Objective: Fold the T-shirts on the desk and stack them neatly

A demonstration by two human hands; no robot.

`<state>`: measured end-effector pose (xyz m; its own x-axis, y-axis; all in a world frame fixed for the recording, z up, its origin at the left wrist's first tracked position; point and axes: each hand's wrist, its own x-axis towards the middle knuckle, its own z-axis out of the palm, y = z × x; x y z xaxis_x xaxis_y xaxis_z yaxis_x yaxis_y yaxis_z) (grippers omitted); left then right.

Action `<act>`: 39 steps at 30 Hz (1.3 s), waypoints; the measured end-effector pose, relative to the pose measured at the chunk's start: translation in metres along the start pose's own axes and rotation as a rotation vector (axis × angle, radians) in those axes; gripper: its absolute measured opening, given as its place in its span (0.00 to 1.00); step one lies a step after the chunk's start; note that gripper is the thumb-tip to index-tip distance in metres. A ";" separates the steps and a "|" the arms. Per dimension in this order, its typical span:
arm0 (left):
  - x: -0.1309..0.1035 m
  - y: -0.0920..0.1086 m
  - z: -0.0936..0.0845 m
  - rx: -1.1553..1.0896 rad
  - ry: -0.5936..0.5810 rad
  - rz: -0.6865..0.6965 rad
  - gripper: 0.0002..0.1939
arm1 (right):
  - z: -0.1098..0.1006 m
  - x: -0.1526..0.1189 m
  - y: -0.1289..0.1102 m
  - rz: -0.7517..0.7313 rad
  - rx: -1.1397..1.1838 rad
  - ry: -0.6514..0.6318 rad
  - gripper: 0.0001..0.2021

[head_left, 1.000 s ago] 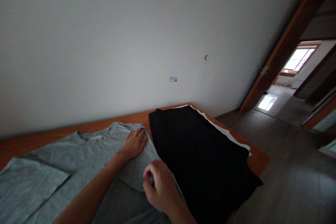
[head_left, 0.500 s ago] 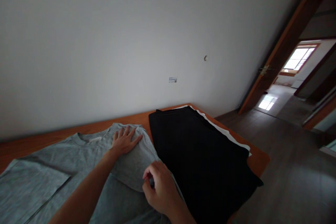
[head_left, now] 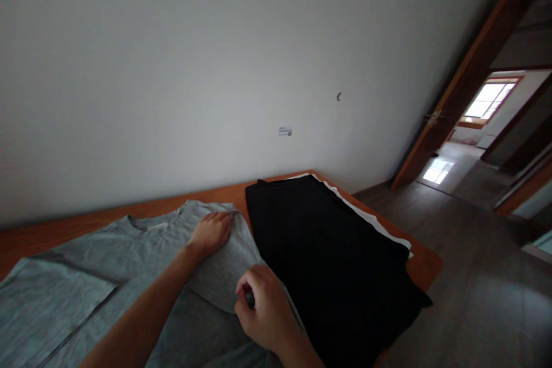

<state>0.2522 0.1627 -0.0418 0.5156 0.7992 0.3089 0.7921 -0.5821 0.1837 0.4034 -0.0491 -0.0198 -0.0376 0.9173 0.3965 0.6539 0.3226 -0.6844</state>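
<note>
Since a moment ago our left hand has drawn its fingers together, flat on the grey T-shirt. Our right hand pinches its folded edge, just beside the black garment.

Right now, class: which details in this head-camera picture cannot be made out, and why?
- Wall label: text too small.
- Grey T-shirt: hem cut by the bottom edge.
- Right hand: its fingers curl over whatever they pinch.
- White fabric: mostly hidden beneath the black garment.
</note>
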 end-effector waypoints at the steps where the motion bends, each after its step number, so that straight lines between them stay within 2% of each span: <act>1: -0.002 0.004 0.002 -0.004 -0.005 0.011 0.21 | 0.000 0.000 0.000 0.002 -0.003 -0.004 0.11; 5: -0.008 0.010 0.009 0.013 0.018 -0.044 0.27 | 0.002 0.000 0.001 0.003 -0.017 -0.013 0.11; 8: -0.009 0.012 0.004 0.034 0.048 -0.075 0.25 | 0.003 0.000 0.002 0.014 -0.029 -0.007 0.11; 13: -0.019 0.032 -0.005 0.031 0.022 0.046 0.24 | 0.004 0.000 0.003 0.015 -0.050 -0.007 0.10; 16: -0.028 0.042 0.001 0.023 -0.032 0.063 0.31 | 0.004 0.000 0.004 0.022 -0.057 -0.007 0.10; 18: -0.031 0.040 0.004 0.029 -0.059 0.041 0.35 | 0.004 0.000 0.003 0.031 -0.052 -0.001 0.10; 20: -0.031 0.035 0.003 0.037 -0.075 0.021 0.33 | 0.004 0.001 0.003 0.037 -0.046 0.008 0.10; 23: -0.030 0.031 -0.003 0.054 -0.073 0.011 0.31 | 0.004 0.001 0.004 0.034 -0.040 0.008 0.10; 25: -0.033 0.035 -0.009 0.069 -0.057 0.032 0.29 | 0.005 0.000 0.005 0.031 -0.042 0.011 0.10; 28: -0.048 0.050 -0.013 0.071 -0.072 0.128 0.25 | 0.007 0.000 0.007 0.028 -0.043 0.026 0.09; 31: -0.074 0.059 -0.017 0.053 -0.119 0.204 0.25 | 0.009 -0.001 0.010 0.031 -0.035 0.032 0.08; 33: -0.094 0.054 -0.024 0.042 -0.123 0.213 0.27 | 0.010 -0.001 0.011 0.036 -0.033 0.022 0.07; 35: -0.116 0.038 -0.037 0.052 -0.114 0.211 0.27 | 0.009 -0.001 0.011 0.036 -0.034 0.013 0.07; 39: -0.163 -0.020 -0.074 0.138 -0.039 0.127 0.25 | 0.007 -0.001 0.011 0.035 -0.041 -0.009 0.07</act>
<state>0.1281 0.0333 -0.0270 0.6247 0.7271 0.2848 0.7555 -0.6550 0.0153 0.4050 -0.0446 -0.0322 -0.0207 0.9299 0.3673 0.6854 0.2806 -0.6719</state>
